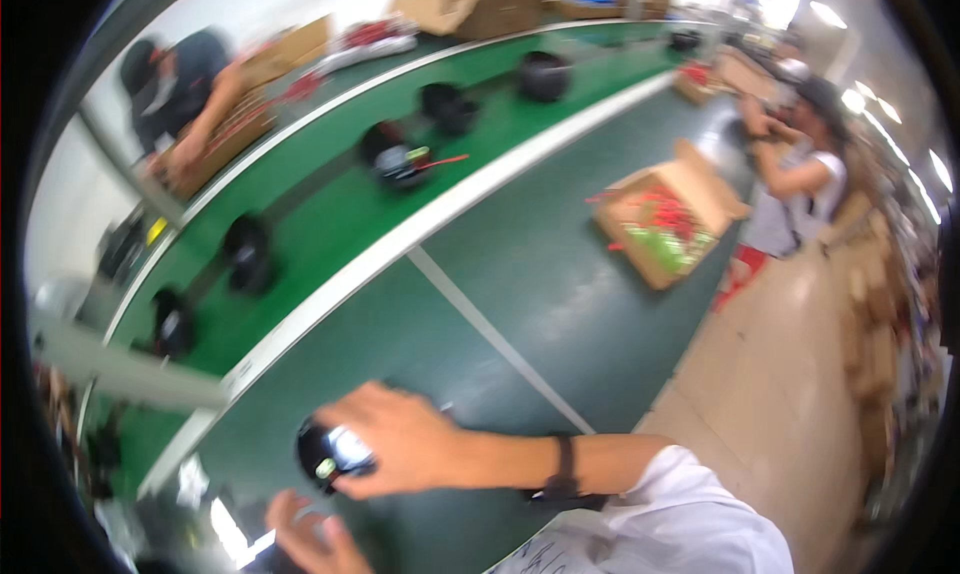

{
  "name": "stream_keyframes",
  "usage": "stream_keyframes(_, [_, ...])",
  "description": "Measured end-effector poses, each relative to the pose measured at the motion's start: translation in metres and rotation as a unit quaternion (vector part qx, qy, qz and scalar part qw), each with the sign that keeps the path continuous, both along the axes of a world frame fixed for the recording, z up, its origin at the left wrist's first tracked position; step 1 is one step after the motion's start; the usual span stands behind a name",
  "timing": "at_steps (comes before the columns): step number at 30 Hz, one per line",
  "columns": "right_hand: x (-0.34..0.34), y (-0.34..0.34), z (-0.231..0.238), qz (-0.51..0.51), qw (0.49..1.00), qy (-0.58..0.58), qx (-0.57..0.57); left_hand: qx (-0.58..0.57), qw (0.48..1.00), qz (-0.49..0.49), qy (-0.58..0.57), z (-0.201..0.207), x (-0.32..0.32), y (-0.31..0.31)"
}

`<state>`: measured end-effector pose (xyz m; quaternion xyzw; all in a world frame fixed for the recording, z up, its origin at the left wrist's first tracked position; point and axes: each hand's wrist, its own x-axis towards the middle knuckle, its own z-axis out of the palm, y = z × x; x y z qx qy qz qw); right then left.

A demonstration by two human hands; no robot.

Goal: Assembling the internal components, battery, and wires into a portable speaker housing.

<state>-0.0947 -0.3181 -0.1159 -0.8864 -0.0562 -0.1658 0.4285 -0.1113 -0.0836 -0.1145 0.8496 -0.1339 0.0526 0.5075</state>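
Observation:
My right hand [390,439] is closed round a glossy black round part [318,454], its fingers over the top; a small yellow-green spot shows on the part. The dark green worktop [510,274] lies beneath it. Just below, at the picture's lower edge, is my left hand [310,534], slightly blurred, fingers apart and nothing seen in them. Close to it lies a bright, shiny object [235,534] too smeared to name.
Beyond a pale rail, a green conveyor belt [320,209] carries several black round parts [247,254]. An open cardboard box [655,224] of red and green pieces sits on the worktop. One person [800,179] works at the right, another [180,89] across the belt. A metal post [125,359] stands left.

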Motion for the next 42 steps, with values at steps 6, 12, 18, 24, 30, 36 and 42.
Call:
stream_keyframes(6, [0.006,0.009,-0.010,0.024,0.999,-0.031,-0.001,-0.022,0.962,-0.267,0.043,0.024,0.063,-0.026])
stream_keyframes(12, [0.006,0.006,-0.016,0.024,1.000,-0.009,0.009,-0.078,0.953,-0.288,0.062,-0.001,0.072,-0.029])
stream_keyframes(18, [0.010,0.002,-0.011,0.030,0.999,0.015,0.037,-0.078,0.955,-0.287,0.011,0.005,0.069,-0.035])
stream_keyframes(24, [0.000,0.004,-0.001,0.019,0.990,0.025,0.141,-0.013,0.958,-0.274,-0.077,0.017,0.063,-0.040])
stream_keyframes(30, [0.000,0.010,0.015,0.043,0.975,-0.112,0.185,-0.111,0.958,-0.258,-0.061,-0.002,0.065,-0.024])
stream_keyframes(36, [-0.002,-0.019,0.009,0.105,0.985,-0.080,0.107,-0.072,0.985,-0.146,-0.060,-0.021,0.080,-0.036])
stream_keyframes(42, [-0.015,-0.020,0.018,0.055,0.997,0.006,0.045,-0.143,0.969,-0.173,-0.101,-0.031,0.086,-0.027])
